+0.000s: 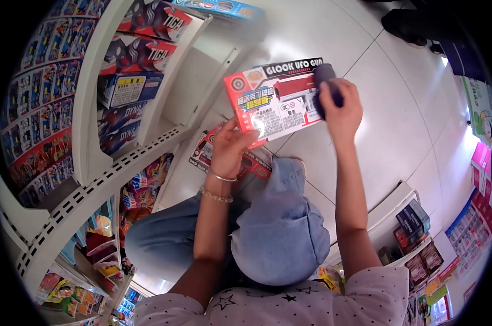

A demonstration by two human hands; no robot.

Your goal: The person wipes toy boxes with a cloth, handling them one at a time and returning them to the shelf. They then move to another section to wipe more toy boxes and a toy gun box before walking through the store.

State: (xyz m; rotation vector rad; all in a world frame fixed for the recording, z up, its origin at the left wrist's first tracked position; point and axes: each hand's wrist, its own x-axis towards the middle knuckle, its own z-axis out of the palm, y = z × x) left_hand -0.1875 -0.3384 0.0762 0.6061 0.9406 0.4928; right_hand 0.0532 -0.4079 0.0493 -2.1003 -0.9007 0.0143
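Observation:
My left hand grips the lower left corner of a toy gun box, thumb on its printed face. The box is white, red and black, marked "GLOCK UFO GUN", and tilted up to the right. My right hand is closed on a dark purple cloth, which lies against the right end of the box and hides part of the printed gun. Below my left hand, a similar toy gun box lies on the floor, partly covered by my forearm and leg.
White shelving on the left holds red TIGA boxes, DYNA boxes and hanging card packs. Another shelf with small boxes stands at lower right. A person's dark shoe is on the tiled floor at upper right.

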